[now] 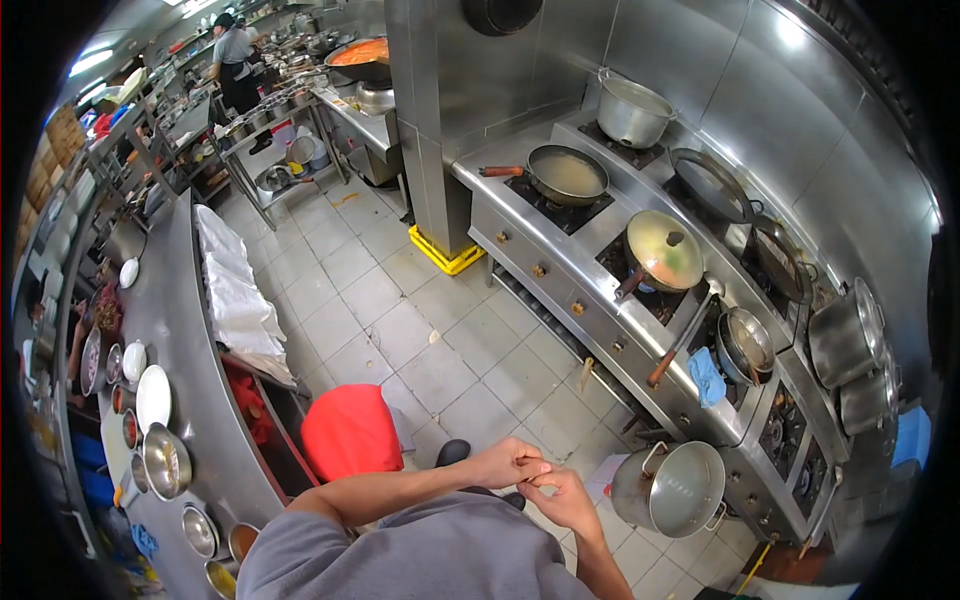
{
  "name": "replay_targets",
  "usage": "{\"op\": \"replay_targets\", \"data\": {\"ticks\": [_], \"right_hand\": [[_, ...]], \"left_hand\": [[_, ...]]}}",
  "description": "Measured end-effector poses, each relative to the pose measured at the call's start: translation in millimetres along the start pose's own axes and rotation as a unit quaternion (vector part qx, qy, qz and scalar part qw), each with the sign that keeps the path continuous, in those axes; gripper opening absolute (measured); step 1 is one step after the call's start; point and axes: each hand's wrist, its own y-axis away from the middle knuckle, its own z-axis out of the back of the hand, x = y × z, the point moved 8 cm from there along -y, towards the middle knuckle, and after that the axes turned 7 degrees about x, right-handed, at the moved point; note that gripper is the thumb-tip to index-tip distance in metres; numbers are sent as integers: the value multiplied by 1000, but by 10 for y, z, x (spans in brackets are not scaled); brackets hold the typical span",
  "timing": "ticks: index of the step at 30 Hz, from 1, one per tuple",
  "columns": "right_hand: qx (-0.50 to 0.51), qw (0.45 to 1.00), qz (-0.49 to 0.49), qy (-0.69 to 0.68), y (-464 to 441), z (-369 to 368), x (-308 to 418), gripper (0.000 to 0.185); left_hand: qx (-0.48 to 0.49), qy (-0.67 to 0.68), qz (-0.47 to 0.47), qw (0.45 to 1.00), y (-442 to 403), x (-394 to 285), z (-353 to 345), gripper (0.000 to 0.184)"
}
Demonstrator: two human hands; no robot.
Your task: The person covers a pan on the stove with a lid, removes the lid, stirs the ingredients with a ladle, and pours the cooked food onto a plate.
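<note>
Hands meet low in front of our grey shirt [430, 550], right at the centre of the action! We have the left hand [500, 464] coming in palm-down, its fingers curled in, and the right hand [566, 500] just beside it, closed too, thumb and fingers bunched so the tips touch the left's. Is anything small pinched in there? We can't tell from up here; the tips cover it. Nearest our right hand, just beyond it and down low in front of the stove [645, 370], sits the big pot [632, 490], and what a broad piece of metal we have here: dull silver, straight-walled, wide-mouthed, a loop handle at either side of the rim, its round opening turned up to us and the inside a smooth, pale, cloudy grey. Water, or just bare metal? We can't say. Over on our left, near the left forearm, glows the bright red cover [350, 430], smooth and bulging, standing by the steel counter [215, 370]. Up on the burners, we spot a lidded pan [660, 250] with yellow and green showing through, and a blue cloth [706, 377] draped near a wooden-handled ladle [685, 332].
</note>
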Motion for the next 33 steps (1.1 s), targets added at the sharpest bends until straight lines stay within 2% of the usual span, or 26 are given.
{"op": "replay_targets", "data": {"ticks": [1,2,3,4,5,7,8,10,13,16,20,22,23,25,28,30,33], "right_hand": [[-27,994,52,95,13,38,123,8],[-54,975,103,189,43,50,247,10],[-54,975,104,188,53,25,265,10],[-48,972,63,219,52,-19,227,12],[-42,967,23,251,52,-42,197,14],[-23,977,24,212,61,-78,288,13],[-6,985,26,173,58,-112,317,13],[-14,984,52,171,67,-155,376,14],[-30,977,97,186,97,-206,484,16],[-33,968,130,213,117,-219,623,18],[-41,965,171,195,123,-150,698,15],[-66,966,189,166,145,-72,664,13],[-90,965,204,137,170,-19,657,10],[-83,970,209,91,204,-15,643,8],[-79,972,221,25,193,-16,653,6],[-79,970,231,5,185,-51,642,6],[-62,981,185,-2,167,-126,531,5]], "left_hand": [[-13,7,-47,999,-7,-48,11,25],[-14,7,-47,999,-61,-31,1,25],[-107,-144,-178,968,-44,-283,71,28],[-193,-287,-301,889,87,-507,52,31],[-193,-288,-301,889,94,-496,53,31],[-26,-188,-116,975,-71,-232,-76,41],[-26,-188,-116,975,-63,-253,-82,41],[35,-128,-10,991,-93,-123,-146,51],[54,-91,48,993,-37,-158,-149,52],[22,-36,9,999,-21,-137,-174,51],[-2,-4,16,1000,-29,-122,-192,50],[-52,131,17,990,-60,-60,-147,48],[-55,131,15,990,-66,-50,-116,48],[47,276,103,955,-61,42,-256,42],[62,355,134,923,47,-1,-319,34],[63,342,122,930,-5,264,-303,33],[82,314,112,939,15,341,-251,31]]}}
